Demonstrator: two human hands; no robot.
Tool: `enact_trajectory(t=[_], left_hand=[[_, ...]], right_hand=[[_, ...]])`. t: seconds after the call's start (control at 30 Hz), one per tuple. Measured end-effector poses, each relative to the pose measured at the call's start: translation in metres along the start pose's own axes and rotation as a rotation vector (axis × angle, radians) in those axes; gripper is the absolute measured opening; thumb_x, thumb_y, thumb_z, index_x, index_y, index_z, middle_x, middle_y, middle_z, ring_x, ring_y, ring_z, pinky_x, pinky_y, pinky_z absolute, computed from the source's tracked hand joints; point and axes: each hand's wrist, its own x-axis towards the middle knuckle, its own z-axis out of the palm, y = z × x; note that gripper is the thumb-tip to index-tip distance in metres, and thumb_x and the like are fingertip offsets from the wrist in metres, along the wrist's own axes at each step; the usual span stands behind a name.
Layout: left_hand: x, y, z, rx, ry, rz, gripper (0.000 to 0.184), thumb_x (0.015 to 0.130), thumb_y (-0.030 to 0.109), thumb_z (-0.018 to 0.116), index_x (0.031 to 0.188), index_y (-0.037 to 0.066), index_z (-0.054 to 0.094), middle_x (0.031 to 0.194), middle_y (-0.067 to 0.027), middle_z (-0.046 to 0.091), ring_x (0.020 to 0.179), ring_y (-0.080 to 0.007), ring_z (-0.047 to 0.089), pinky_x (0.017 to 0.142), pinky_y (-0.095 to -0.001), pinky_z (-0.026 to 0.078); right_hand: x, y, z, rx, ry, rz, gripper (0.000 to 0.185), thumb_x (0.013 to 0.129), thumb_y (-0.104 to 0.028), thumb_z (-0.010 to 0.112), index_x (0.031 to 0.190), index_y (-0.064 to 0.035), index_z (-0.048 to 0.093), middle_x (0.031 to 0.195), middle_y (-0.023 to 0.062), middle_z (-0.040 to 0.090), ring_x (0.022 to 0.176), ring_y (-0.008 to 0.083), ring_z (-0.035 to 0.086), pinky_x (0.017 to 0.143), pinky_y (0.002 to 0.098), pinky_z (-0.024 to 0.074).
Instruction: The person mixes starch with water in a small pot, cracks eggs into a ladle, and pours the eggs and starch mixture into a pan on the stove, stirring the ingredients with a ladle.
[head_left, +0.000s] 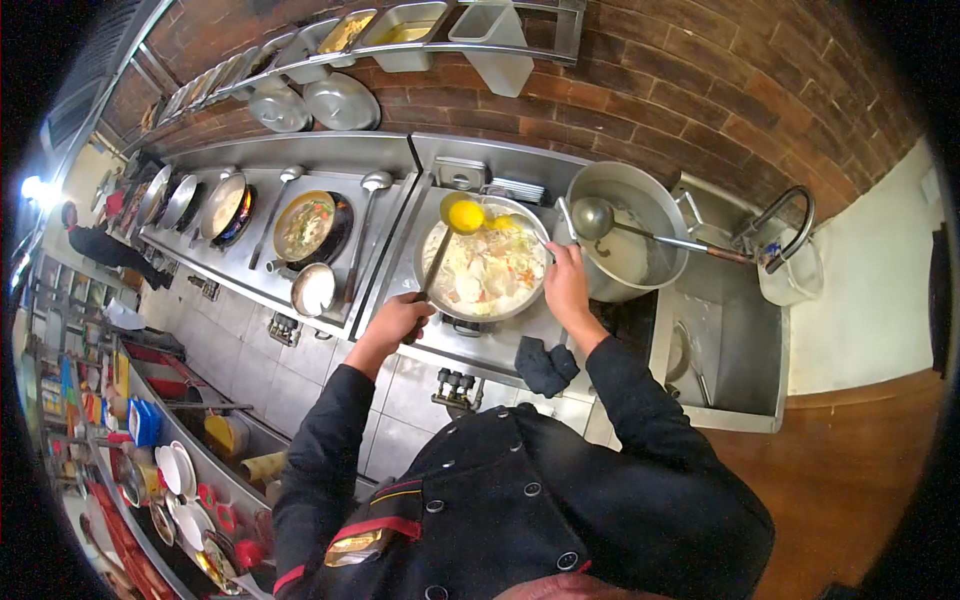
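My left hand point(402, 320) is closed around the dark handle of a ladle point(438, 262). Bright yellow liquid point(465, 215) fills the ladle's bowl, which is over the far left rim of a wide metal pan point(424, 282). Pale soup point(480, 265) with bits of vegetables is in the pan, and more yellow shows near its far edge. My right hand point(566, 283), at the pan's right side, grips a thin metal-handled utensil point(538, 234) reaching over the soup; its end is hard to make out.
A large stockpot point(650, 282) with a ladle point(594, 217) in it stands close on the right, before a sink point(735, 345) and tap point(805, 205). A dark cloth point(546, 366) lies at the stove's front edge. Leftward are a wok point(303, 228) and several pans; another person point(105, 245) stands far left.
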Motion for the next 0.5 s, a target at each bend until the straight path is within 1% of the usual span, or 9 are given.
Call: enact_trajectory(t=[0.07,0.1,0.17,0.23,0.3,0.4,0.43,0.47,0.5], left_hand=[[-0.017,-0.007,-0.008,0.042,0.023,-0.003,0.032,0.088,0.013,0.065,0.115,-0.004,0.063,0.068,0.0005,0.052,0.052,-0.0094,0.049,0.045,-0.0256,0.038],[-0.026,-0.010,-0.010,0.059,0.042,0.027,0.016,0.086,0.014,0.066,0.089,-0.001,0.062,0.069,-0.0040,0.056,0.051,-0.0142,0.053,0.046,-0.0289,0.042],[-0.050,-0.011,-0.008,0.112,0.101,-0.013,0.016,0.086,0.014,0.066,0.088,-0.001,0.062,0.068,-0.0039,0.056,0.050,-0.0138,0.054,0.045,-0.0295,0.041],[-0.074,-0.010,0.002,0.126,0.131,-0.028,0.016,0.086,0.014,0.066,0.088,-0.001,0.062,0.067,-0.0039,0.056,0.050,-0.0136,0.055,0.045,-0.0295,0.041],[-0.095,-0.012,0.014,0.337,0.170,-0.022,0.017,0.087,0.016,0.065,0.090,-0.001,0.063,0.066,-0.0042,0.057,0.049,-0.0132,0.056,0.045,-0.0295,0.042],[-0.122,-0.011,0.042,0.393,0.241,-0.017,0.021,0.087,0.018,0.065,0.095,-0.001,0.063,0.065,-0.0041,0.058,0.049,-0.0125,0.057,0.045,-0.0283,0.043],[-0.132,-0.009,0.052,0.436,0.270,-0.021,0.033,0.085,0.020,0.066,0.108,-0.003,0.064,0.069,-0.0081,0.061,0.051,-0.0143,0.059,0.049,-0.0304,0.046],[-0.139,-0.009,0.060,0.437,0.279,-0.028,0.033,0.085,0.020,0.066,0.108,-0.003,0.064,0.069,-0.0081,0.061,0.051,-0.0143,0.059,0.049,-0.0304,0.046],[-0.145,-0.010,0.067,0.499,0.339,0.000,0.039,0.085,0.020,0.066,0.115,-0.004,0.063,0.071,-0.0114,0.063,0.055,-0.0174,0.061,0.053,-0.0340,0.048]], right_hand=[[-0.003,0.002,-0.012,0.024,-0.014,0.004,0.038,0.084,0.004,0.054,0.119,-0.0073,0.060,0.112,0.0176,0.054,0.100,0.0416,0.059,0.083,0.0484,0.0497],[-0.003,0.006,-0.014,0.035,-0.019,-0.001,0.038,0.084,0.004,0.054,0.119,-0.0073,0.060,0.112,0.0176,0.054,0.100,0.0416,0.059,0.083,0.0484,0.0497],[-0.005,0.012,-0.018,0.080,0.012,-0.066,0.038,0.084,0.004,0.054,0.120,-0.0077,0.060,0.111,0.0176,0.054,0.100,0.0419,0.058,0.083,0.0488,0.0493],[-0.007,0.016,-0.022,0.102,-0.015,-0.070,0.038,0.084,0.004,0.053,0.120,-0.0073,0.060,0.111,0.0179,0.054,0.101,0.0419,0.057,0.084,0.0488,0.0488],[-0.009,0.017,-0.026,0.123,-0.048,-0.077,0.038,0.084,0.004,0.053,0.120,-0.0068,0.060,0.111,0.0183,0.054,0.102,0.0420,0.057,0.085,0.0488,0.0483],[-0.011,0.018,-0.033,0.178,-0.051,-0.109,0.039,0.084,0.008,0.049,0.118,-0.0055,0.062,0.109,0.0189,0.056,0.101,0.0414,0.057,0.085,0.0465,0.0474],[-0.011,0.019,-0.036,0.195,-0.052,-0.126,0.039,0.084,0.008,0.049,0.119,-0.0054,0.061,0.109,0.0190,0.056,0.101,0.0414,0.057,0.085,0.0463,0.0474],[-0.010,0.019,-0.041,0.210,-0.051,-0.142,0.039,0.084,0.008,0.049,0.119,-0.0052,0.061,0.109,0.0192,0.056,0.101,0.0413,0.057,0.085,0.0461,0.0474],[-0.009,0.018,-0.046,0.218,-0.055,-0.142,0.039,0.084,0.008,0.049,0.119,-0.0052,0.061,0.109,0.0192,0.056,0.101,0.0413,0.057,0.085,0.0461,0.0474]])
